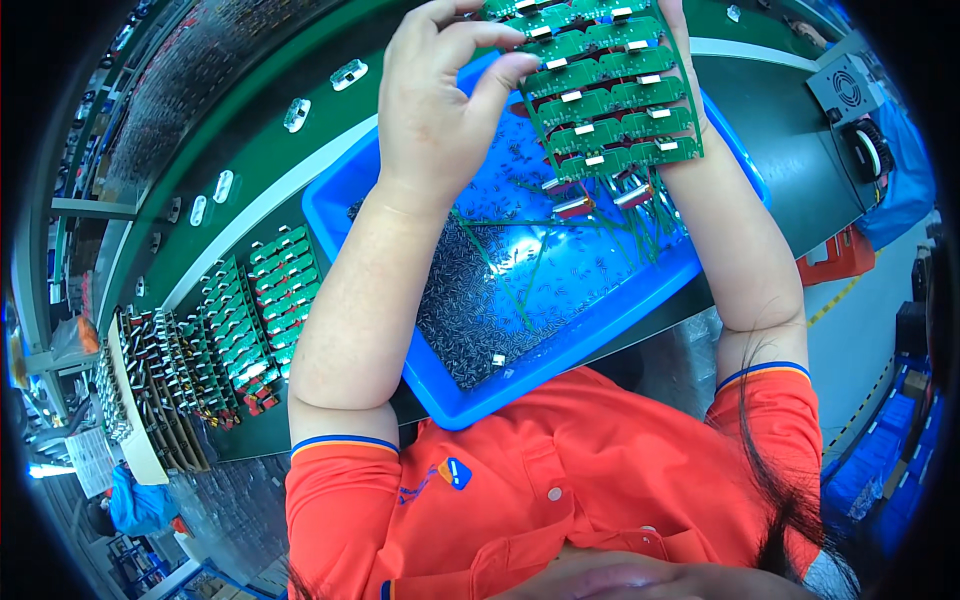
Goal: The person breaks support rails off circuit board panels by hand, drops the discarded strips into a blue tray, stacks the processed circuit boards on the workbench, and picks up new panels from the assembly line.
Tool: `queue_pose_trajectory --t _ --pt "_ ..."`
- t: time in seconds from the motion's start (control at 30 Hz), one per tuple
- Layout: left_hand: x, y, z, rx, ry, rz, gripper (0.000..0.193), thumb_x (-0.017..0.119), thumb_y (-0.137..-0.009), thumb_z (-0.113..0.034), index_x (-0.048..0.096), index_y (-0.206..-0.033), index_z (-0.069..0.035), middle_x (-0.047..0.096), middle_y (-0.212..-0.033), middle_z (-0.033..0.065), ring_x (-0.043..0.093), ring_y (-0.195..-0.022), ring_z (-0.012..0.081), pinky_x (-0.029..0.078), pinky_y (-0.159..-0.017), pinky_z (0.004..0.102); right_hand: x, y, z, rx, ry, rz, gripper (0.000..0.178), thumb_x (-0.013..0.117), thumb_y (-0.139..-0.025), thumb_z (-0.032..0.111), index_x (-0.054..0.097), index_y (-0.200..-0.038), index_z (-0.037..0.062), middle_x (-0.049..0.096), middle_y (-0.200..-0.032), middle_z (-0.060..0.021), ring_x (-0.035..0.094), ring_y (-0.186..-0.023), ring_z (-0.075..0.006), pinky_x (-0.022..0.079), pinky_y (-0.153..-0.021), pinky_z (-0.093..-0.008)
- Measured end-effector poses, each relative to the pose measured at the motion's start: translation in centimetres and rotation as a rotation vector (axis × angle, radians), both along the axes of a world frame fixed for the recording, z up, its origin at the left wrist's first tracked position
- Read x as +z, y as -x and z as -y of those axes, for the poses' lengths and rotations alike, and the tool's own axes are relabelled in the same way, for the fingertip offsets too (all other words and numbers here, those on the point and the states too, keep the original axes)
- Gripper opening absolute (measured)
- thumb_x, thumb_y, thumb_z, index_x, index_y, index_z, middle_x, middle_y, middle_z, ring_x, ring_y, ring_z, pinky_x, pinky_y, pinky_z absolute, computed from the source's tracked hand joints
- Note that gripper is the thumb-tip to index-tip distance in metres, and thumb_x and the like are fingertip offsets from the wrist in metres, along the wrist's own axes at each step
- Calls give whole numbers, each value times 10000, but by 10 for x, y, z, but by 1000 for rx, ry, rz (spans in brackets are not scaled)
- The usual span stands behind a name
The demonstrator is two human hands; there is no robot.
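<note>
Two hands up over the blue tray (440, 400), and both are busy with the green circuit-board panel (610, 95). My right hand (690, 60) sits behind that panel, mostly hidden by it; it props the panel up from the back, though how far its fingers curl round the edge I cannot tell. My left hand (440, 100) is at the panel's left edge, thumb and fingers pinched close together right against the boards, fingertips touching the green. Whether something tiny sits in that pinch is too small to make out.

The panel itself is a grid of small green boards in rows, each with a white block on it, and red-and-white parts hang along its lower edge. It's held tilted above the far half of the tray.

Down in the tray, a dark heap of tiny loose components (470, 300) fills the near-left part, thinning out across the blue floor, with thin green strips (520, 290) lying over them. The tray rests on a dark green bench (250, 170). Off to my left on that bench, more green board panels (270, 300) lie side by side, well apart from the tray. Far right, a grey box with a fan grille (848, 88).
</note>
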State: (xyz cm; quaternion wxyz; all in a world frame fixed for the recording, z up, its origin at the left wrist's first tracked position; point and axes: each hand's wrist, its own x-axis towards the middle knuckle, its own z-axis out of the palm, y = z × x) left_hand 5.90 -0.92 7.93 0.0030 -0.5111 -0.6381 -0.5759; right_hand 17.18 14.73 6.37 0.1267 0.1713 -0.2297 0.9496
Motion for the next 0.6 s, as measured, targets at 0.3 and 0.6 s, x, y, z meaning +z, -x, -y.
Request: queue_pose_trajectory --t 0.3,0.6 --pt "-10 7 -4 95 24 -386 140 726 -806 -49 651 -924 -42 598 -1205 209 577 -1125 378 443 -974 414 -1 -2 1 17 77 1 855 299 -948 730 337 -1529 104 433 -1495 -201 505 -1307 -382 449 -1069 -544" --pt "-12 11 -4 97 -102 -207 130 700 -830 -39 630 -939 -28 607 -1196 194 592 -1097 364 454 -945 414 4 0 12 -37 -44 17 895 340 -921 753 313 -1540 108 412 -1509 -208 494 -1307 -410 441 -1058 -593"
